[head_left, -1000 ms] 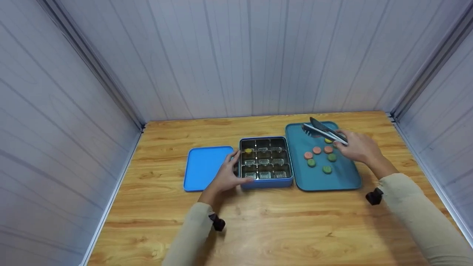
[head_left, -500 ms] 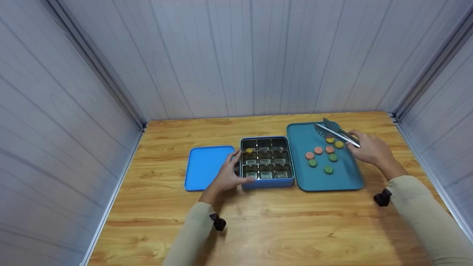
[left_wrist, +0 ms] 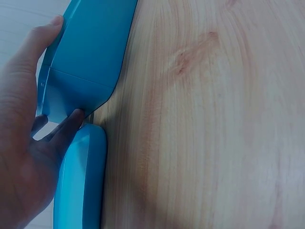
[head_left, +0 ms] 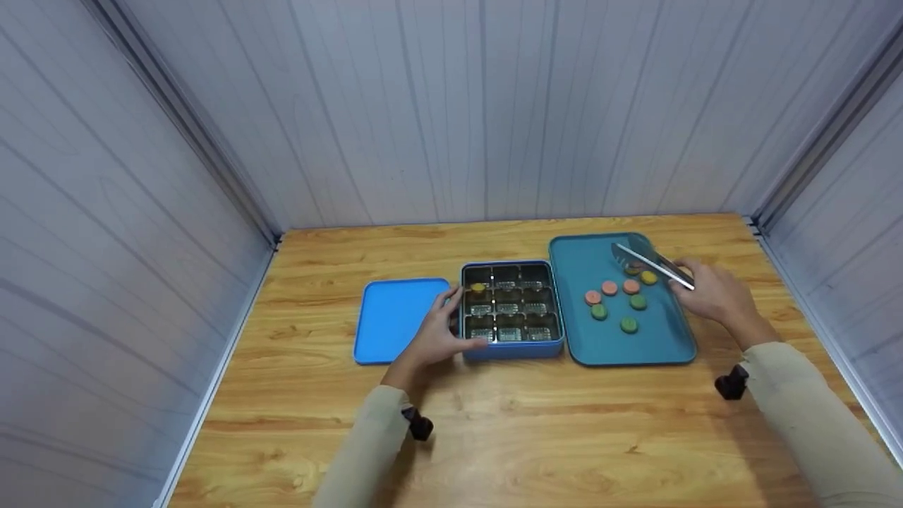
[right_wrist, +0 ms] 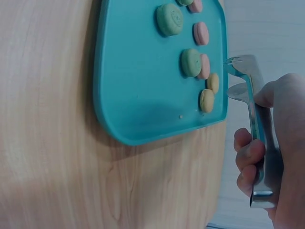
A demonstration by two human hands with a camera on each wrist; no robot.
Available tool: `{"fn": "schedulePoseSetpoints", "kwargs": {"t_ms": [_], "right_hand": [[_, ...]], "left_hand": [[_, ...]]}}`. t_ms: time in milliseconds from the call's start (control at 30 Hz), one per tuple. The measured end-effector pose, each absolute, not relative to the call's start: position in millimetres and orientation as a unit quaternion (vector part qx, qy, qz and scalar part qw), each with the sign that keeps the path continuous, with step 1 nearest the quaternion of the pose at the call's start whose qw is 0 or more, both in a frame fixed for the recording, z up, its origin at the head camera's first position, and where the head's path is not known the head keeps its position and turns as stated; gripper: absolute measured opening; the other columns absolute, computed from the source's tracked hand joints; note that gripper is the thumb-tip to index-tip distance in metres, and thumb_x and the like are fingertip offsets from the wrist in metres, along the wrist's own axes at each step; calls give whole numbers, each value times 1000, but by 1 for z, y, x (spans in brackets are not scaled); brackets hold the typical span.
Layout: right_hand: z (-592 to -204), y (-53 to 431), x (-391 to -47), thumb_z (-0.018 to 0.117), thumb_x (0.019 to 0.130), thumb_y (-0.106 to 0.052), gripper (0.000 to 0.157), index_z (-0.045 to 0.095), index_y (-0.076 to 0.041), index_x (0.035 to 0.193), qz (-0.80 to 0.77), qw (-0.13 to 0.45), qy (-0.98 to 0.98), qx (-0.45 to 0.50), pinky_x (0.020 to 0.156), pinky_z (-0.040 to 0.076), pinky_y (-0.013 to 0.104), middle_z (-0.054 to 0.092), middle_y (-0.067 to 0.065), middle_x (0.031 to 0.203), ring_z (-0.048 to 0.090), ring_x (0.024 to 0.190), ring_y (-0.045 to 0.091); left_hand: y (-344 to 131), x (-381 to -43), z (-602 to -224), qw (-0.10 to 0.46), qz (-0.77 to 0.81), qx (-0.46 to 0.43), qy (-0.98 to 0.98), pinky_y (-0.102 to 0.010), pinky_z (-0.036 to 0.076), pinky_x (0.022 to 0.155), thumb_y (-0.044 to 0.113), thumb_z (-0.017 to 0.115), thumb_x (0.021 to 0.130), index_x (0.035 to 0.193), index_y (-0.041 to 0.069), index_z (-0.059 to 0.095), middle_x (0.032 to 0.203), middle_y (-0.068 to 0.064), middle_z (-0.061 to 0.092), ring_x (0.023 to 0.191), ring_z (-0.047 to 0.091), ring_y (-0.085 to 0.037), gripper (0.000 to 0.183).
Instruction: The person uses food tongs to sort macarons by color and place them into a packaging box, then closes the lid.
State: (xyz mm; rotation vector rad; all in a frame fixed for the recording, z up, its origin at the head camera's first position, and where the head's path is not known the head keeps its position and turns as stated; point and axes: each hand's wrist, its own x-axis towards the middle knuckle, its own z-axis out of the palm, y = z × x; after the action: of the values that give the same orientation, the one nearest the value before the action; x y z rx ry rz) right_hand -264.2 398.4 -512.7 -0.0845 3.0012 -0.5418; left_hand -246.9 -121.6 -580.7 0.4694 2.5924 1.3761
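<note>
My left hand (head_left: 435, 337) spans the near left corner of a blue box (head_left: 518, 351), its thumb along the front wall and its fingers against the left side. In the left wrist view, the fingers look nearly straight on the box (left_wrist: 90, 43). One yellow macaron (head_left: 477, 288) sits in the box's clear divided insert. My right hand (head_left: 712, 293) grips metal tongs (head_left: 659, 267), one end forked and the other broad. Their parted tips reach over a yellow macaron (head_left: 633, 269) on the teal tray (head_left: 585, 346), partly hiding it; another yellow macaron (head_left: 648, 278) lies beside it.
Several pink macarons (head_left: 609, 288) and green macarons (head_left: 628, 325) lie on the tray, right of the box. A flat blue lid (head_left: 395, 321) rests left of the box. Pale panel walls (head_left: 451, 113) enclose the wooden table (head_left: 536, 437) at the back and sides.
My right hand has moved right with the tongs, then lowered them toward the yellow macarons at the tray's far right. My left hand stays at the box's corner. The view has shifted slightly.
</note>
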Motion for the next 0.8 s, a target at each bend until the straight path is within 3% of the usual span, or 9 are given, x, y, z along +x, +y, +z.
{"fn": "schedulePoseSetpoints", "kwargs": {"t_ms": [233, 600, 800], "right_hand": [[-518, 401, -265, 58, 112, -37, 55, 56, -4, 156, -185, 54, 981, -21, 58, 39, 38, 67, 20, 93, 57, 73, 29], [-520, 403, -265, 57, 112, -35, 55, 55, -2, 157, -173, 61, 983, -22, 58, 38, 37, 66, 20, 93, 56, 72, 29], [-521, 403, -266, 56, 112, -31, 53, 55, -1, 155, -168, 67, 983, -21, 56, 37, 37, 58, 13, 81, 51, 66, 25]], "left_hand": [[-121, -247, -582, 87, 474, 158, 862, -60, 46, 131, 34, 98, 88, 180, 8, 25, 186, -24, 19, 172, 30, -49, 121], [-121, -248, -581, 83, 452, 159, 874, -68, 37, 135, 38, 99, 87, 180, 9, 27, 187, -21, 21, 173, 24, -51, 121], [-122, -248, -581, 82, 449, 155, 876, -69, 34, 136, 39, 99, 87, 180, 9, 27, 186, -21, 22, 173, 25, -51, 122]]}}
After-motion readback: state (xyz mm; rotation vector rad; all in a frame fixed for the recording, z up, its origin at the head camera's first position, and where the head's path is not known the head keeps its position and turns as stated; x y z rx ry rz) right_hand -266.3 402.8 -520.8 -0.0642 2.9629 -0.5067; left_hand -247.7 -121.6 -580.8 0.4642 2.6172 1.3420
